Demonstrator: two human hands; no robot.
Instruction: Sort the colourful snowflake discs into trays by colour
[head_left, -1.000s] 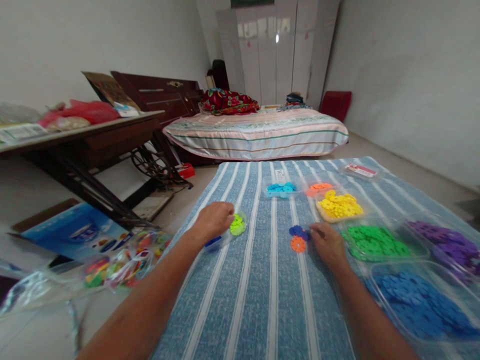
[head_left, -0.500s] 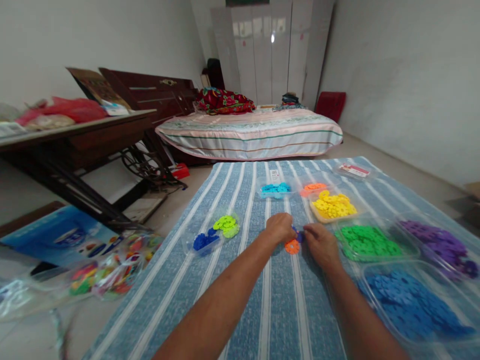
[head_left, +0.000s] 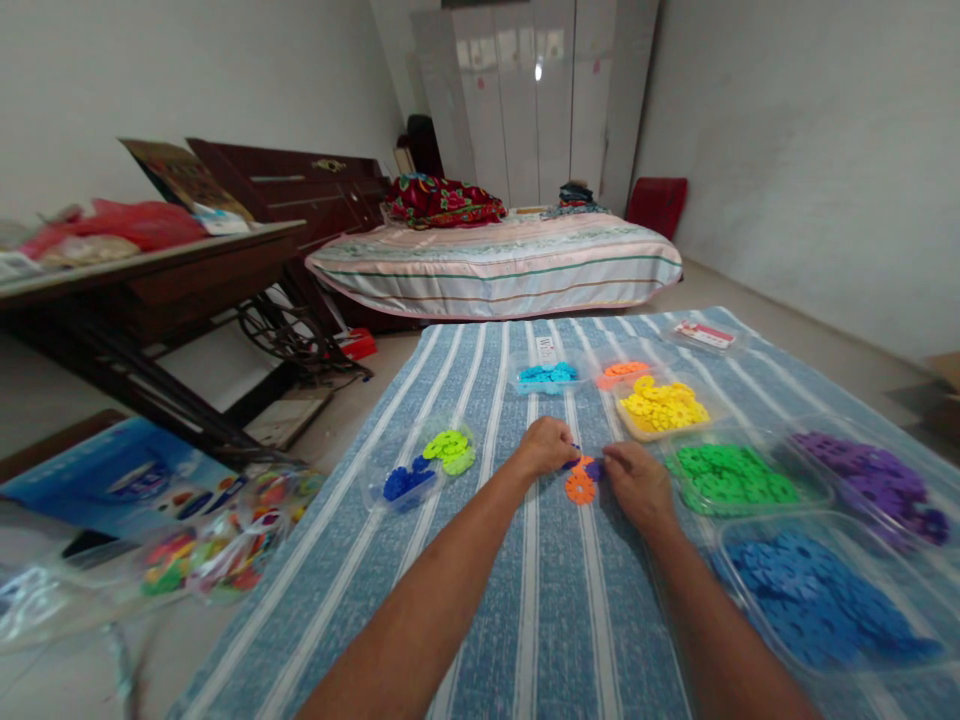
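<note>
On the blue striped cloth (head_left: pixel 480 600) my left hand (head_left: pixel 546 446) and my right hand (head_left: pixel 637 482) meet over a small joined piece: an orange snowflake disc (head_left: pixel 580 488) with dark blue discs (head_left: pixel 592 466) attached above it. Both hands are closed in a pinch. My left fingers grip a blue disc at the piece's upper left. My right fingers hold the blue disc on its right side. The orange disc rests on the cloth between my hands.
Clear trays hold discs: lime and dark blue (head_left: pixel 420 465) at left, cyan (head_left: pixel 547 374), orange (head_left: pixel 622 370), yellow (head_left: pixel 664 404), green (head_left: pixel 731 475), purple (head_left: pixel 870 470) and blue (head_left: pixel 817 600) at right. A bag of mixed discs (head_left: pixel 217 545) lies on the floor. A bed (head_left: pixel 495 265) stands beyond.
My left hand left the lime and blue tray, crossed to the centre and joined my right hand at the orange and blue piece. The view has shifted slightly.
</note>
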